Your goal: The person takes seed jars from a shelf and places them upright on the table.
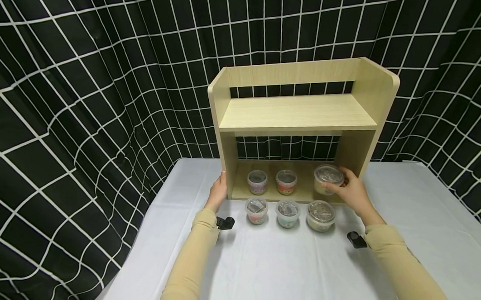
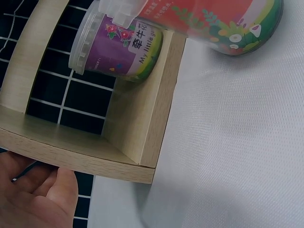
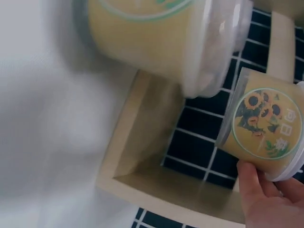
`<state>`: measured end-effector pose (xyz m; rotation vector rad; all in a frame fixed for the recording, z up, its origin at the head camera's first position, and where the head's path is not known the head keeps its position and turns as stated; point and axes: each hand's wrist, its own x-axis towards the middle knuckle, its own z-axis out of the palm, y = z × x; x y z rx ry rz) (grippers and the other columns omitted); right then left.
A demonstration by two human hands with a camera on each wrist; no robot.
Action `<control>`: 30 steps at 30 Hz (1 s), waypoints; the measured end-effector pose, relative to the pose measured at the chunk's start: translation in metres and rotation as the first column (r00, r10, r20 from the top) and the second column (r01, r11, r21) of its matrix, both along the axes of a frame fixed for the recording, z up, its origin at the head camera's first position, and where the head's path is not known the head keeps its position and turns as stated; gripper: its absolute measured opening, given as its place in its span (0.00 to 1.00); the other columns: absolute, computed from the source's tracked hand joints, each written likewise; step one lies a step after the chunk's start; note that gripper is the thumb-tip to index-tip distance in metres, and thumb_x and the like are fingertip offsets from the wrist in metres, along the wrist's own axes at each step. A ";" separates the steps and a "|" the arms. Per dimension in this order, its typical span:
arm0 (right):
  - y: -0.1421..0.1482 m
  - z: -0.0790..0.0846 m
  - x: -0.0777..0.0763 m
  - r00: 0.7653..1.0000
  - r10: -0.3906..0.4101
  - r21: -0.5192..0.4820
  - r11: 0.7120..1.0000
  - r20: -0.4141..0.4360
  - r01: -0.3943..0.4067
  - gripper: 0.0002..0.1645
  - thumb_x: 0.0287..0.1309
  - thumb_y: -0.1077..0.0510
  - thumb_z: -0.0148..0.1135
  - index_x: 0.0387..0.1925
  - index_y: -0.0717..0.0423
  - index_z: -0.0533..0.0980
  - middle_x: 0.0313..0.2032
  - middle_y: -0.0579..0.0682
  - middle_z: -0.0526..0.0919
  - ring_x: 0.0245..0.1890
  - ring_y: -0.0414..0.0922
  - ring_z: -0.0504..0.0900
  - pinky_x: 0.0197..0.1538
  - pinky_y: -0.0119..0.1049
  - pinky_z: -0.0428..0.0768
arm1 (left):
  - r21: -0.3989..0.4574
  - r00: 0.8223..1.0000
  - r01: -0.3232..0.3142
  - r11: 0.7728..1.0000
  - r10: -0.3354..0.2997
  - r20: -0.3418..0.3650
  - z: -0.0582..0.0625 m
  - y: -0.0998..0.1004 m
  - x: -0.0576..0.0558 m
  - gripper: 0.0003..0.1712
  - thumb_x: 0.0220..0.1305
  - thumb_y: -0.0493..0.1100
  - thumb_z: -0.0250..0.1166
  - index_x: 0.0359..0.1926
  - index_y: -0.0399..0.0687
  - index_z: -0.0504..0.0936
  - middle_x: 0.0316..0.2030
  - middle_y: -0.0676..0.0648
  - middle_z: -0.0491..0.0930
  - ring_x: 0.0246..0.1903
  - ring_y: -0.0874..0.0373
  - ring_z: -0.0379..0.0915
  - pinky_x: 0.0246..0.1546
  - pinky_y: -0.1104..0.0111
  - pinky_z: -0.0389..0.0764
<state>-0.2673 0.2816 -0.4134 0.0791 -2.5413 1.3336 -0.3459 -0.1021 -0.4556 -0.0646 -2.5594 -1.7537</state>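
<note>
My right hand (image 1: 355, 194) grips a lidded plastic tub (image 1: 327, 176) at the right of the wooden shelf's lower level. In the right wrist view its yellow label with sunflowers (image 3: 266, 122) shows, and the tub is off the board. My left hand (image 1: 216, 194) touches the outside of the left side panel of the shelf (image 1: 297, 113); in the left wrist view its fingers (image 2: 64, 190) lie against the panel. On the lower board stand a purple tub (image 1: 257, 182) and a red tub (image 1: 286, 182).
Before the shelf, a pinkish tub (image 1: 257, 210), a light blue tub (image 1: 288, 213) and a pale yellow tub (image 1: 320, 216) stand in a row on the white tablecloth (image 1: 287, 270). Black curtain (image 1: 178, 58) with white grid lines hangs behind and at both sides.
</note>
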 end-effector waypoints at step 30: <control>-0.070 0.009 0.044 0.996 -0.025 -0.019 1.000 -0.089 0.024 0.52 0.48 0.46 0.71 0.67 0.63 0.56 0.55 0.67 0.65 0.52 0.63 0.69 0.52 0.54 0.71 | -0.012 1.000 -0.028 1.000 0.028 -0.004 0.001 0.002 0.000 0.45 0.66 0.71 0.28 0.70 0.44 0.56 0.67 0.42 0.56 0.66 0.45 0.48 0.65 0.56 0.52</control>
